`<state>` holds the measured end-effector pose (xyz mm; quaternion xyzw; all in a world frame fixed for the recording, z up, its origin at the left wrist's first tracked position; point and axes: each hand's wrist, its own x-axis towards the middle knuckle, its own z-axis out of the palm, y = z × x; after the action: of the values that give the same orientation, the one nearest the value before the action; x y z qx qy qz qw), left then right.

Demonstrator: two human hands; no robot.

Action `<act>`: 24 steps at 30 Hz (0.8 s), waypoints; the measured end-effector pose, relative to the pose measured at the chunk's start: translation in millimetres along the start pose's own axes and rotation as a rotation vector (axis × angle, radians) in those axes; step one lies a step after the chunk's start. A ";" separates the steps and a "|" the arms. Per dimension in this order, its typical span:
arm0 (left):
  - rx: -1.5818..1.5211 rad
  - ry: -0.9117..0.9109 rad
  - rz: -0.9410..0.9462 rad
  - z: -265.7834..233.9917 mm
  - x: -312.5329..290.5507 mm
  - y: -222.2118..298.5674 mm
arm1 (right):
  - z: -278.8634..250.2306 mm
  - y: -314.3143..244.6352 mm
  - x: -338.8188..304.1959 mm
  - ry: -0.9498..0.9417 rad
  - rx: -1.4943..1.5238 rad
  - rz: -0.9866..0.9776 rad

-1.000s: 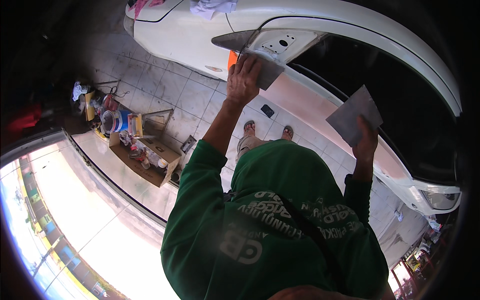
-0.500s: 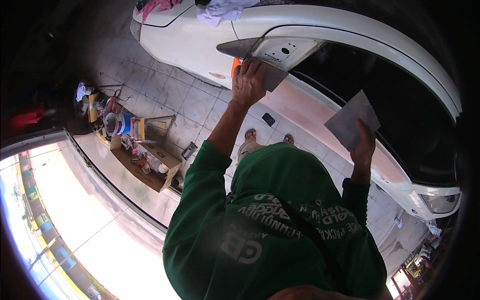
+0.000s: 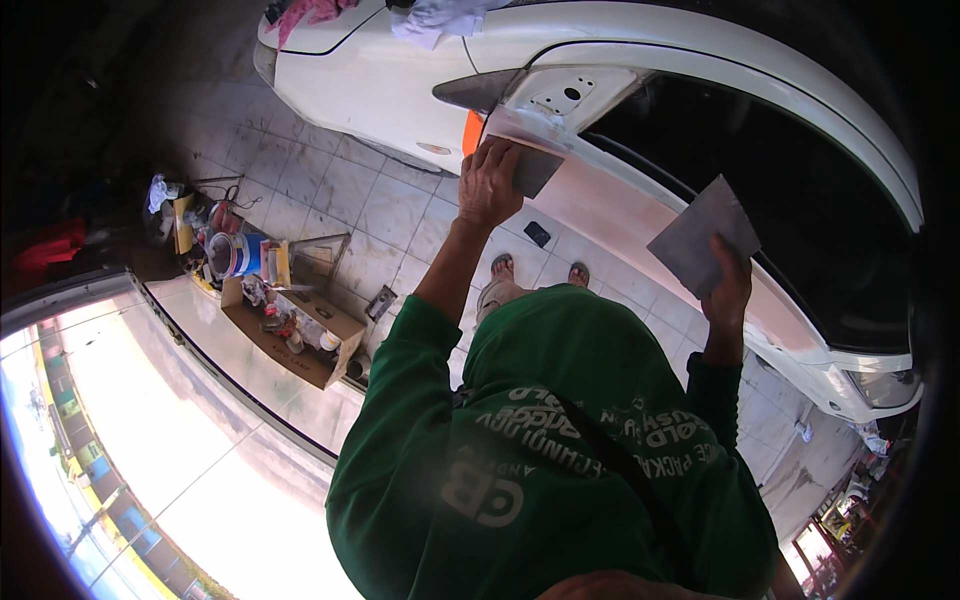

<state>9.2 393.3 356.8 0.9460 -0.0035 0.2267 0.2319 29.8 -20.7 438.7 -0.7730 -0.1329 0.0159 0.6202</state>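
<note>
Over the last second the left hand (image 3: 488, 185) has slid its flat grey spreader blade (image 3: 530, 165) up the white car's sanded pinkish body panel (image 3: 600, 200), from a spot below the bare metal mirror mount to the panel's upper edge just under that mount. The right hand (image 3: 728, 290) has tilted its flat grey square board (image 3: 702, 235) slightly, one corner now pointing higher toward the dark window.

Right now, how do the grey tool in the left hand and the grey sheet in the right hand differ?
The grey tool lies pressed against the white car under the left hand; the grey sheet is lifted off it by the right hand. The sheet shows larger. Both are flat and grey.
</note>
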 end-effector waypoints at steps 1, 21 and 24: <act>0.003 -0.029 -0.007 -1.3 -4.6 0.5 | 0.2 -0.1 -1.5 -0.050 -0.229 -0.175; 0.042 -0.097 0.026 7.1 -1.0 -16.0 | 39.6 -12.1 -71.7 0.038 -0.292 0.115; -0.077 -0.264 -0.111 12.4 -53.8 -20.7 | 46.0 -20.2 -78.6 -0.029 -0.376 0.062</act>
<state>-31.5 401.1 314.9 0.9567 0.0096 0.0867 0.2778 -58.5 9.4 436.5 -0.8787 -0.1186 0.0207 0.4619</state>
